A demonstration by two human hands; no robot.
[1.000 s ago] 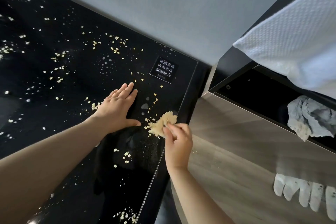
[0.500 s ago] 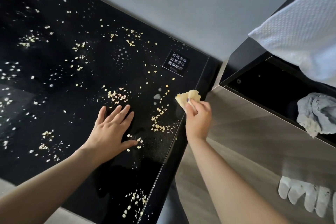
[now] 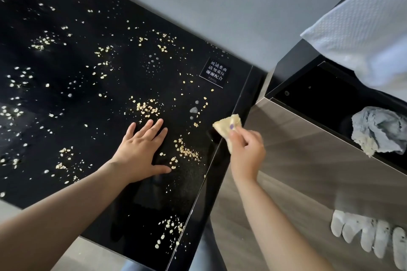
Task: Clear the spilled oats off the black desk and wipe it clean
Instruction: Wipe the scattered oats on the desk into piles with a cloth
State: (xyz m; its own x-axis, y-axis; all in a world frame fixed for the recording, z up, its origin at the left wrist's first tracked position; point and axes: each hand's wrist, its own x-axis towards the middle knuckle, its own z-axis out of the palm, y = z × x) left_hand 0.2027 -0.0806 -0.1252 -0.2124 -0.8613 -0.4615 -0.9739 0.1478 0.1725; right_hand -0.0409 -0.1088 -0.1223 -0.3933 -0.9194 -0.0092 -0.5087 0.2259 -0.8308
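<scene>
Left hand (image 3: 141, 149) flat on the glossy black counter (image 3: 66, 86), fingers straight and spread among scattered pale oat flakes (image 3: 146, 108), right hand (image 3: 246, 152) pinching a crumpled yellowish cloth (image 3: 225, 126) at the counter's edge

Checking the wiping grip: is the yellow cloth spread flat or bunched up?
Bunched. The right hand pinches the cloth into a small wad at the right edge of the desk; only one corner sticks out.

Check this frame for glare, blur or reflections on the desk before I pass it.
Head view: soft, even light, no blown glare; the glossy black desk mirrors the flat left hand below it; pale scattered oat flakes are sharp at centre, smeared toward the left edge; the small black printed label is legible; the right hand pinching the yellowish cloth is crisp.
</scene>
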